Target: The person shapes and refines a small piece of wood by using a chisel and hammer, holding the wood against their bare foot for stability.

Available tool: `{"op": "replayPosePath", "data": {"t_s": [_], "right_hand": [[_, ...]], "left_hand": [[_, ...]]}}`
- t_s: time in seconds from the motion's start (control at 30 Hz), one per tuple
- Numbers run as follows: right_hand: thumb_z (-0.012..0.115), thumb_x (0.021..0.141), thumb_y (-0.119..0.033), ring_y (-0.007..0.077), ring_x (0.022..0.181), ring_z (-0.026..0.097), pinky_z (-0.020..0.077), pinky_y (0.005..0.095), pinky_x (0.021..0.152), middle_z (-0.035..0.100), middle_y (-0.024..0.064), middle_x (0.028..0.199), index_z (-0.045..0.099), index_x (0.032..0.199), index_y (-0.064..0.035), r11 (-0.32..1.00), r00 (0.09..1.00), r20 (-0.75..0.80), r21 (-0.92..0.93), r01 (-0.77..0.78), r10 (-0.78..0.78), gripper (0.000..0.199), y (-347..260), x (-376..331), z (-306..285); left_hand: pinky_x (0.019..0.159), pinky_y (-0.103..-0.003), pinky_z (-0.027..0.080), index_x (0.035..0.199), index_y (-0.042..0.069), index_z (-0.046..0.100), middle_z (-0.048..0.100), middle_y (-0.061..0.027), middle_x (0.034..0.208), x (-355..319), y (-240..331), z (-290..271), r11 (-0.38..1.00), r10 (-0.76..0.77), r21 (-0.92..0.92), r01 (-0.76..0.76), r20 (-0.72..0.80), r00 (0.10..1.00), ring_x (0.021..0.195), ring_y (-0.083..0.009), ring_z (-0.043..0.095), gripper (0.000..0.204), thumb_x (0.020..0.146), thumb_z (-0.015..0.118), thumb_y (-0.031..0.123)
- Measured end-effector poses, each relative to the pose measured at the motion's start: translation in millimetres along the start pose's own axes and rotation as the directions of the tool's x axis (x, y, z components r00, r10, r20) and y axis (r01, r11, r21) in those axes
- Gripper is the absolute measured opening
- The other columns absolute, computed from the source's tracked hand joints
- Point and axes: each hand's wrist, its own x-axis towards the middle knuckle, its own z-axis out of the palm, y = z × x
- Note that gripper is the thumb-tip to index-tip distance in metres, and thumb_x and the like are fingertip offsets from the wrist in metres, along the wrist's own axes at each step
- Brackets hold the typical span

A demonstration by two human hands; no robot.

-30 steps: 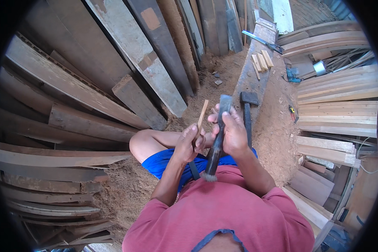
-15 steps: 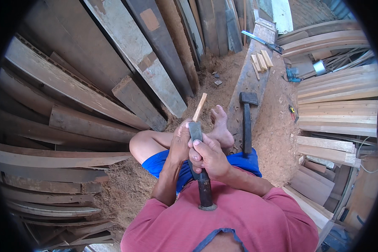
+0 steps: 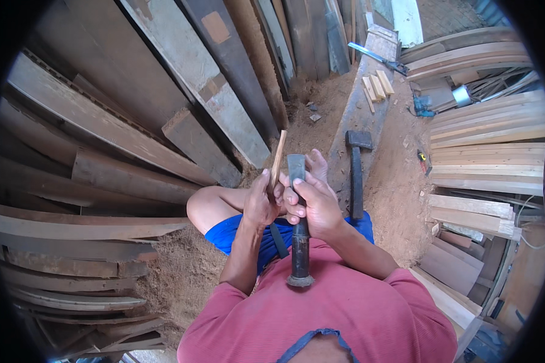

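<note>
Person sits on sawdust floor (image 3: 181,278), paring a thin stick (image 3: 277,158) with a chisel (image 3: 298,206). Left hand (image 3: 260,202) has its grip clenched on the stick's lower end; right hand (image 3: 313,202) has its grip wrapped tight round the chisel shaft just below the blade, handle end pointing back toward the chest. Both sit at frame centre, hands touching. To do this well, judged from the pose: keep the blade flat and low against the stick, take thin shavings, push away from the body, keep left fingers behind the edge, and brace the stick so it doesn't flex, since it looks thin enough to snap or split along the grain. The stick is pale wood, narrow, flat, tilted slightly right, upper end sticking up above the hands toward the planks (image 3: 181,78). The chisel has a wide grey steel blade, a dark shaft and a flared butt; cutting edge not clear enough to judge. A hammer (image 3: 356,175) lies just right of the hands on a grey beam (image 3: 369,85), untouched. Short pale offcuts (image 3: 376,86) sit further up that beam, stacked boards (image 3: 490,145) at frame right.
</note>
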Motion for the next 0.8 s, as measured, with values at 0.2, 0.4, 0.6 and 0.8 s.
{"op": "replayPosePath", "data": {"t_s": [0.2,0.4,0.6,0.8], "right_hand": [[0.044,0.101,-0.021,0.0057,0.048,0.039,0.0404,0.0251,0.048,0.047,-0.003,0.069,0.049,0.102,-0.0097,0.994,0.994,-0.014,-0.024,-0.111,0.111,0.013,19,-7,14],[0.042,0.101,-0.022,0.0049,0.044,0.035,0.0381,0.0241,0.045,0.043,-0.0036,0.066,0.049,0.1,-0.0094,0.991,0.995,-0.007,-0.087,-0.104,0.104,0.014,20,-23,20],[0.04,0.101,-0.021,0.0047,0.045,0.035,0.0387,0.0245,0.044,0.044,-0.0027,0.066,0.048,0.101,-0.0078,0.985,0.995,-0.007,-0.141,-0.098,0.098,0.016,15,-30,19],[0.038,0.102,-0.021,0.0058,0.045,0.036,0.0396,0.0243,0.043,0.043,-0.0021,0.065,0.048,0.101,-0.0067,0.982,0.996,-0.04,-0.165,-0.09,0.085,0.017,11,-28,18]], "left_hand": [[0.067,-0.03,0.045,0.093,0.005,0.058,0.056,-0.005,0.078,12,26,23,0.72,0.187,0.679,-0.141,0.005,0.982,0.07,-0.0161,0.053,0.038,0.104,0.034,0.032],[0.066,-0.035,0.045,0.099,0.002,0.058,0.055,-0.0086,0.073,-19,30,30,0.295,0.367,0.881,-0.369,0.252,0.896,0.067,-0.0213,0.054,0.038,0.105,0.032,0.029],[0.064,-0.033,0.045,0.104,0.002,0.058,0.055,-0.0077,0.075,-33,27,40,0.307,0.383,0.899,-0.313,0.185,0.905,0.068,-0.018,0.054,0.038,0.105,0.035,0.032],[0.065,-0.033,0.046,0.099,0.001,0.058,0.056,-0.0078,0.074,-32,27,42,0.319,0.353,0.899,-0.301,0.182,0.918,0.069,-0.0176,0.054,0.043,0.105,0.033,0.036]]}}
